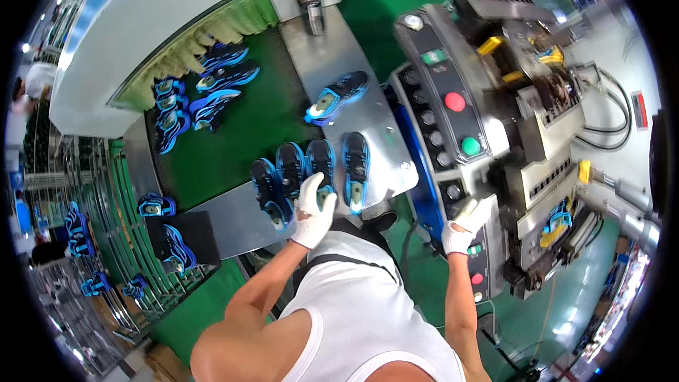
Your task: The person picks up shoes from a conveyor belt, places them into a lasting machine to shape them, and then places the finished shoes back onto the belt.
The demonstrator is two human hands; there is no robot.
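My left hand (312, 213), in a white glove with a dark stain, is at the heel of a black and blue sneaker (320, 158), its thumb and fingers on either side. Two more sneakers (267, 187) stand close to its left, and another sneaker (355, 170) is to its right on the metal table. Further back lies one sneaker (339, 97) at an angle. My right hand (467, 226), gloved too, is beside the machine's control panel (453, 191), fingers stretched out and holding nothing.
Several sneakers (225, 76) lie on a green conveyor belt (244, 134) before a fringed opening. A dark can (311, 8) stands at the back. The machine (544, 141) on the right has red and green buttons and holds a sneaker (557, 221). A shoe rack (117, 219) stands left.
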